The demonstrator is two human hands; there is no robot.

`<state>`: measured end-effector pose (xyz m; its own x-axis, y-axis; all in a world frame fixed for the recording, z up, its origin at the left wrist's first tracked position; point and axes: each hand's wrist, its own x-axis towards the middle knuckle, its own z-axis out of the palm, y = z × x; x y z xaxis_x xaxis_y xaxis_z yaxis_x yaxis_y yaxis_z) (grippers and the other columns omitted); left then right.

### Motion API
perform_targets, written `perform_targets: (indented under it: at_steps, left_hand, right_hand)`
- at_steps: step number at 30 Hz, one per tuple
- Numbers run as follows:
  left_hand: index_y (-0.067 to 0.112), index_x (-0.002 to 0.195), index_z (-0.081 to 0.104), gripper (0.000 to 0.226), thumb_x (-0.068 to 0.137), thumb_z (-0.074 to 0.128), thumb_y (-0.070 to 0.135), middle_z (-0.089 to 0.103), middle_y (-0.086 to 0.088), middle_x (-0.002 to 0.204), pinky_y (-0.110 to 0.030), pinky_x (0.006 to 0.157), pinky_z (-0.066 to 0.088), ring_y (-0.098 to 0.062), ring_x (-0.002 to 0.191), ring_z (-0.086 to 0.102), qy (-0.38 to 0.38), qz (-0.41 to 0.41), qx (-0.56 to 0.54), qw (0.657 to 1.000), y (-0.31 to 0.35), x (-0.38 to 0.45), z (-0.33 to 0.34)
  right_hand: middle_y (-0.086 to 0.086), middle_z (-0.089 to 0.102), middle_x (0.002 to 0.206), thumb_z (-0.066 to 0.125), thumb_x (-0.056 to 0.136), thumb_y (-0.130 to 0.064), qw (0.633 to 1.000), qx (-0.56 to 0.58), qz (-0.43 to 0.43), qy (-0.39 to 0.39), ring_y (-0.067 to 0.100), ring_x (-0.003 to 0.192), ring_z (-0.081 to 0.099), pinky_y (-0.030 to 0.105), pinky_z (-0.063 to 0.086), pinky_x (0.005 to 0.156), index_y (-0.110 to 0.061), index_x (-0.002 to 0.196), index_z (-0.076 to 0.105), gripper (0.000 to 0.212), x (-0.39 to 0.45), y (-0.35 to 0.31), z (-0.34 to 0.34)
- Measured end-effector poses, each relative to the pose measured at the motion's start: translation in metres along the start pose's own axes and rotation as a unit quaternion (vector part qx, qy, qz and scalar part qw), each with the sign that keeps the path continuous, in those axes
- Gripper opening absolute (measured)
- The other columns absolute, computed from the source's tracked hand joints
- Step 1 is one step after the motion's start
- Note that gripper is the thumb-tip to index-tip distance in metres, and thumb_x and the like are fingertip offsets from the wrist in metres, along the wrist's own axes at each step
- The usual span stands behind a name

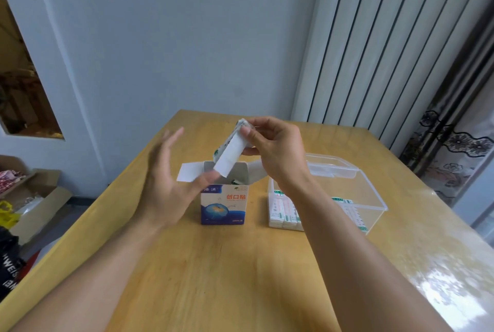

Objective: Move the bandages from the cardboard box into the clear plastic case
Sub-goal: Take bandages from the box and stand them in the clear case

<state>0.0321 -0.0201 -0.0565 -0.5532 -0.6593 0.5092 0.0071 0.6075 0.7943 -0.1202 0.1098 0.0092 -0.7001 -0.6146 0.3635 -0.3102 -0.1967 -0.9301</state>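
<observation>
Stack of bandages [230, 148] pinched between thumb and fingers of the right hand [275, 150], tilted above the open cardboard box [224, 203], lower end just over its mouth. Left hand [171, 182] spread flat with straight fingers, holding nothing, fingertips beside the box's open flap. More bandages [284, 212] already lying in the clear plastic case [355, 192], just right of the box on the wooden surface [213, 278].

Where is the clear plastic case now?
The clear plastic case stands on the table, right of the cardboard box, under the right hand.
</observation>
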Motion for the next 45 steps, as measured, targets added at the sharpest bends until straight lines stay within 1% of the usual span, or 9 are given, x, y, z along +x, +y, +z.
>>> perform_targets:
  at_steps: [4, 6, 9, 12, 16, 26, 34, 40, 45]
  left_hand:
    - [0.023, 0.089, 0.063, 0.020, 0.093, 0.062, 0.043, 0.069, -0.001, 0.089, -0.034, 0.077, 0.050, -0.023, 0.086, 0.065, 0.159, 0.184, -0.090, 0.966, 0.058, -0.013, 0.001]
    - [0.015, 0.080, 0.065, 0.039, 0.092, 0.062, 0.052, 0.070, -0.010, 0.075, -0.033, 0.061, 0.050, -0.027, 0.070, 0.065, 0.010, 0.002, -0.243, 0.970, 0.101, -0.021, 0.019]
    - [0.000, 0.117, 0.063, 0.076, 0.090, 0.051, 0.071, 0.071, -0.026, 0.111, -0.047, 0.091, 0.056, -0.038, 0.099, 0.069, -0.261, -0.335, -0.455, 0.782, 0.143, -0.019, 0.062]
    - [-0.002, 0.110, 0.069, 0.073, 0.100, 0.039, 0.064, 0.069, -0.020, 0.099, -0.042, 0.087, 0.059, -0.033, 0.096, 0.072, -0.210, -0.365, -0.585, 0.693, 0.162, -0.001, 0.094]
    - [0.001, 0.102, 0.065, 0.049, 0.109, 0.036, 0.040, 0.067, -0.012, 0.073, -0.022, 0.039, 0.049, -0.023, 0.057, 0.069, -0.187, -0.374, -0.554, 0.720, 0.172, 0.013, 0.128]
    - [0.010, 0.111, 0.070, 0.068, 0.095, 0.039, 0.068, 0.073, -0.007, 0.086, -0.024, 0.045, 0.044, -0.018, 0.069, 0.069, -0.271, -0.309, -0.338, 0.846, 0.153, 0.011, 0.163]
    - [0.001, 0.129, 0.064, 0.056, 0.109, 0.030, 0.042, 0.071, -0.021, 0.120, -0.031, 0.072, 0.060, -0.030, 0.095, 0.070, -0.396, -0.311, -0.412, 0.759, 0.141, 0.021, 0.150]
    - [0.002, 0.122, 0.066, 0.039, 0.109, 0.040, 0.027, 0.074, -0.020, 0.113, -0.028, 0.063, 0.059, -0.031, 0.094, 0.074, -0.365, -0.293, -0.367, 0.804, 0.141, 0.015, 0.156]
    - [-0.002, 0.124, 0.062, 0.033, 0.105, 0.049, 0.022, 0.072, -0.025, 0.115, -0.045, 0.090, 0.060, -0.042, 0.106, 0.071, -0.350, -0.323, -0.418, 0.774, 0.142, 0.015, 0.155]
  right_hand:
    - [0.004, 0.078, 0.087, 0.071, 0.093, -0.008, 0.991, 0.047, -0.085, 0.086, 0.020, 0.078, 0.075, 0.031, 0.061, 0.067, -0.014, 0.097, 0.074, 0.008, 0.001, -0.022, -0.026]
    - [0.002, 0.077, 0.086, 0.073, 0.091, -0.008, 0.979, 0.037, -0.153, 0.127, 0.018, 0.077, 0.073, 0.031, 0.060, 0.067, -0.018, 0.093, 0.074, 0.010, -0.003, -0.034, -0.045]
    - [-0.011, 0.076, 0.084, 0.077, 0.087, -0.009, 0.952, -0.110, -0.261, 0.117, 0.011, 0.080, 0.071, 0.027, 0.056, 0.072, -0.024, 0.091, 0.075, 0.015, -0.021, -0.042, -0.075]
    - [-0.021, 0.071, 0.088, 0.079, 0.085, -0.015, 0.907, -0.291, -0.305, 0.013, 0.007, 0.093, 0.062, 0.025, 0.051, 0.076, -0.031, 0.091, 0.078, 0.017, -0.039, -0.041, -0.107]
    - [-0.022, 0.067, 0.102, 0.076, 0.080, -0.044, 0.857, -0.451, -0.224, -0.107, -0.007, 0.113, 0.046, 0.016, 0.038, 0.094, -0.041, 0.094, 0.079, 0.015, -0.046, -0.059, -0.145]
    - [-0.020, 0.062, 0.131, 0.079, 0.077, -0.054, 0.879, -0.476, -0.032, -0.013, 0.005, 0.127, 0.052, 0.031, 0.043, 0.105, -0.039, 0.136, 0.058, 0.065, -0.026, -0.041, -0.168]
    - [-0.017, 0.071, 0.109, 0.083, 0.080, -0.035, 0.909, -0.416, 0.019, -0.015, 0.003, 0.104, 0.064, 0.028, 0.055, 0.093, -0.032, 0.105, 0.072, 0.028, -0.018, -0.034, -0.181]
    - [-0.016, 0.074, 0.095, 0.085, 0.078, -0.035, 0.933, -0.354, 0.045, -0.039, -0.008, 0.078, 0.069, 0.009, 0.052, 0.058, -0.024, 0.109, 0.073, 0.036, -0.018, -0.033, -0.178]
    - [-0.013, 0.077, 0.082, 0.087, 0.077, -0.032, 0.935, -0.349, 0.064, -0.018, 0.000, 0.071, 0.072, 0.036, 0.063, 0.074, -0.024, 0.096, 0.077, 0.023, -0.017, -0.033, -0.183]
